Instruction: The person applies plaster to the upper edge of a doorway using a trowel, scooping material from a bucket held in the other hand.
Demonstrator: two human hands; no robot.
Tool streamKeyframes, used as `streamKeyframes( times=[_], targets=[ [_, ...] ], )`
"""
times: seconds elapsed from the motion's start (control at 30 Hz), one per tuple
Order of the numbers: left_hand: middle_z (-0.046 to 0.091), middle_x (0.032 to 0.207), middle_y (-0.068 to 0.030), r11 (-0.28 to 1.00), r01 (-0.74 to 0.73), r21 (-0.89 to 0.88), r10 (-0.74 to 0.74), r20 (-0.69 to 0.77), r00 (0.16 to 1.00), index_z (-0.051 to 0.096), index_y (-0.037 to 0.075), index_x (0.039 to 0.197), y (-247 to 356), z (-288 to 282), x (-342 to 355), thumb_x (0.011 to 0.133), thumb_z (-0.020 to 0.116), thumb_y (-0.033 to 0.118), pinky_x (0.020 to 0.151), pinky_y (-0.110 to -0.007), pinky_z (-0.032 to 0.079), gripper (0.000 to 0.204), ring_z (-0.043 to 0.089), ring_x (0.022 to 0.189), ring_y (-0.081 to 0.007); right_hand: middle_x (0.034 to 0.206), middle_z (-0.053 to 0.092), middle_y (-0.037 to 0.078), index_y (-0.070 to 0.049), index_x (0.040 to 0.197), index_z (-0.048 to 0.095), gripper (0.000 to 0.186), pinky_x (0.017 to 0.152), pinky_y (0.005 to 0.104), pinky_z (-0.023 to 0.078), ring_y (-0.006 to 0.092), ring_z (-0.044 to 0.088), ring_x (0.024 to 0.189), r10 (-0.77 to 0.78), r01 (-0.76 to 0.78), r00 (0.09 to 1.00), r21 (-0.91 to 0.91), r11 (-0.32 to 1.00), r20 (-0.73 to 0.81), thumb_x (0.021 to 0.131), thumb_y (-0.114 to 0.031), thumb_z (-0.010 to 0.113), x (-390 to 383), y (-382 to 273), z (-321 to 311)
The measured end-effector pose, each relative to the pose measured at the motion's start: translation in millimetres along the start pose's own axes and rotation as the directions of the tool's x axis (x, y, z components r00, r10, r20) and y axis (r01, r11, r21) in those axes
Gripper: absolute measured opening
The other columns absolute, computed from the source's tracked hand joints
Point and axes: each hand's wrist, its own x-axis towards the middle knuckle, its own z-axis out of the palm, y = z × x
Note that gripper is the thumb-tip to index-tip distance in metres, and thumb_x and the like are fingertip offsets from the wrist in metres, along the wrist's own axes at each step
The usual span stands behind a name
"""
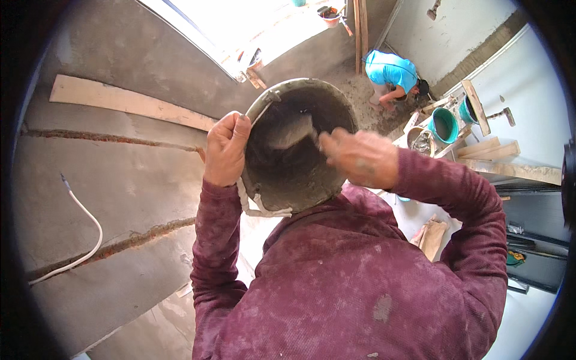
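Maroon-sleeved left hand [227, 150]: grip closed on the rim of the grey bucket [288, 195].
Right hand [363, 159]: blurred, apparently closed on a flat-bladed tool [294, 133] inside the bucket.
Bucket: tilted, before the chest.
Dark residue [270, 162]: coats the inside; clearing looks unfinished, amount left unclear.
Blue-shirted co-worker [390, 72]: bends beyond.

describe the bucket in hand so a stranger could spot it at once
Find the dusty maroon top filling the lower middle, then look just above it to the round bucket. The left hand grips its rim, and the right hand is at its mouth with a flat-bladed tool. Unlike the teal buckets farther off at right, it is grey and being held.
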Motion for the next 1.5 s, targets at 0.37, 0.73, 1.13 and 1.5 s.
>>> streamKeyframes(
  times=[0.37, 0.73, 1.13, 1.5],
  targets=[
    [0.034, 0.066, 0.0103, 0.996, -0.072, 0.061, 0.073, -0.015, 0.997, 0.046, 0.008, 0.068, 15.9, 22.3, 5.5, 0.096, 0.056, 0.031, 0.053, -0.021, 0.023, 0.037, 0.027, 0.062, -0.0022, 0.084, 0.054, 0.018, 0.008, 0.105, 0.045, 0.036, 0.055, 0.0417, 0.052, 0.0317, 0.064, 0.065, -0.075, 0.069, 0.997, -0.187, 0.980, -0.027, 0.076, -0.009, 0.058, -27.2, 24.2, 10.7],
    [0.036, 0.064, 0.0099, 0.987, -0.060, 0.151, 0.062, -0.004, 0.998, 0.052, 0.005, 0.070, 23.9, 56.7, 20.8, 0.095, 0.057, 0.028, 0.051, -0.021, 0.024, 0.035, 0.028, 0.060, -0.0018, 0.080, 0.056, 0.011, 0.002, 0.095, 0.053, 0.023, 0.053, 0.0359, 0.051, 0.0215, 0.063, 0.065, -0.077, 0.065, 0.997, -0.549, 0.833, 0.002, 0.081, -0.015, 0.056, -47.9, 63.0, -14.2],
    [0.040, 0.062, 0.0080, 0.976, -0.060, 0.211, 0.042, 0.087, 0.995, 0.054, 0.002, 0.071, 39.1, 112.1, 33.2, 0.087, 0.068, 0.026, 0.049, -0.023, 0.027, 0.032, 0.032, 0.059, -0.0030, 0.069, 0.058, 0.011, -0.001, 0.087, 0.051, 0.016, 0.051, 0.0377, 0.047, 0.0241, 0.063, 0.061, -0.024, -0.001, 0.998, -0.399, 0.917, -0.057, 0.080, -0.015, 0.056, -58.9, 77.5, 4.4],
    [0.045, 0.067, 0.0057, 0.989, -0.099, 0.106, 0.099, -0.001, 0.995, 0.056, 0.000, 0.075, 56.4, 98.8, 7.6, 0.091, 0.058, 0.011, 0.061, -0.020, 0.036, 0.020, 0.037, 0.062, -0.0022, 0.072, 0.063, 0.017, -0.002, 0.098, 0.055, 0.027, 0.057, 0.0475, 0.048, 0.0367, 0.063, 0.067, 0.121, -0.099, 0.985, 0.170, 0.980, -0.121, 0.074, -0.012, 0.060, -48.7, 47.2, 52.9]
  ],
)
